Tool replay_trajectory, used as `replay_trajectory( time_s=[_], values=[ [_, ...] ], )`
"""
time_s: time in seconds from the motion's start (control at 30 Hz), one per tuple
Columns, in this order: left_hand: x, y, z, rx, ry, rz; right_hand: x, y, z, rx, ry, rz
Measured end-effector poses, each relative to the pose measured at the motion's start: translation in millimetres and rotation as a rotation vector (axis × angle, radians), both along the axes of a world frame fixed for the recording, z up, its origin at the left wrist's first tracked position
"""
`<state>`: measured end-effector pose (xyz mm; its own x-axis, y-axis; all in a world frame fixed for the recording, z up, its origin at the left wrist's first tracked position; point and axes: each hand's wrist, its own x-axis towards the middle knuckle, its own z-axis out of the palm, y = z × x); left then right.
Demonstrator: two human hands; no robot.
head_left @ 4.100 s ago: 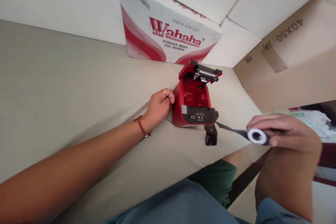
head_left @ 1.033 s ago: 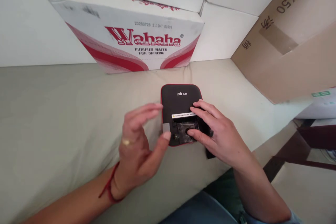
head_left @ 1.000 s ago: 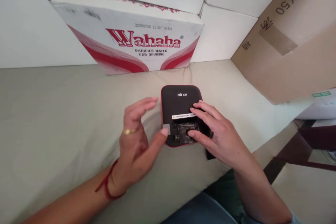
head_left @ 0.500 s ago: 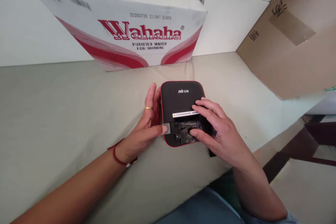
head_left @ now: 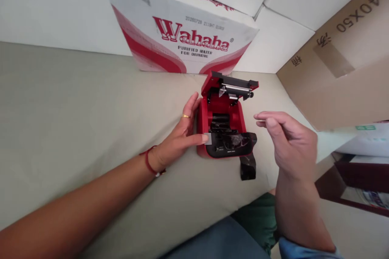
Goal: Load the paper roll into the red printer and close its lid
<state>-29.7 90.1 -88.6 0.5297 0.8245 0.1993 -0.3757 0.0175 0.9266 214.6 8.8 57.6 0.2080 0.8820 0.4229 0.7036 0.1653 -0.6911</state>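
Note:
A small red and black label printer point(head_left: 202, 145) sits on the pale cloth surface. Its lid point(head_left: 234, 83) is raised, showing a dark roller on the underside and black film point(head_left: 219, 125) inside the red compartment. A strip of black film point(head_left: 248, 168) hangs out over the front right corner. My left hand point(head_left: 185, 133) grips the printer's left side, thumb on a grey button point(head_left: 208, 139), fingers along the wall. To the right of the printer, my right hand point(head_left: 288, 141) is in the air, touching nothing, its fingers stretched toward the printer and loosely bent.
Behind the printer stands a white and red Wahaha water carton point(head_left: 188, 44), with white boxes point(head_left: 249, 44) around it. A large brown carton point(head_left: 340, 60) leans in at the right. Dark red shelving point(head_left: 361, 178) lies beyond the surface's right edge.
The printer's lid has swung up, exposing the inside. My right hand has left the printer and moved right. My left hand keeps its hold, thumb still on the button. The view has shifted.

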Motion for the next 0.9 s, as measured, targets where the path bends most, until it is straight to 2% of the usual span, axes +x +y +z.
replay_trajectory(
  time_s=[0.1, 0.17, 0.27, 0.37, 0.43, 0.5, 0.63, 0.73, 0.83, 0.9],
  values=[
    [7, 3, -4.6, -0.024, -0.032, 0.093, 12, 27, -5.0, -0.122, 0.033, 0.064],
    [11, 6, -7.7, -0.063, -0.021, 0.165, 14, 45, -4.6, -0.231, -0.065, 0.151],
    [15, 9, -9.0, -0.096, -0.005, 0.207, 1, 64, 0.2, -0.370, -0.448, 0.245],
    [15, 11, -7.1, -0.072, 0.000, 0.204, -23, 72, 5.9, -0.503, -0.870, 0.257],
    [14, 11, -6.0, -0.049, 0.006, 0.201, -38, 77, 8.2, -0.591, -1.041, 0.291],
    [14, 12, -5.6, -0.030, 0.013, 0.203, -47, 83, 8.1, -0.633, -1.123, 0.348],
    [14, 12, -4.9, -0.026, 0.024, 0.217, -51, 86, 7.4, -0.662, -1.115, 0.377],
    [15, 12, -4.2, -0.059, 0.009, 0.237, -39, 64, 20.6, -0.576, -0.951, 0.342],
    [17, 11, -4.6, -0.148, -0.070, 0.316, -2, 29, 45.2, -0.496, -0.647, 0.340],
    [19, 11, -5.5, -0.203, -0.121, 0.368, 37, 7, 56.7, -0.543, -0.479, 0.307]
  ],
)
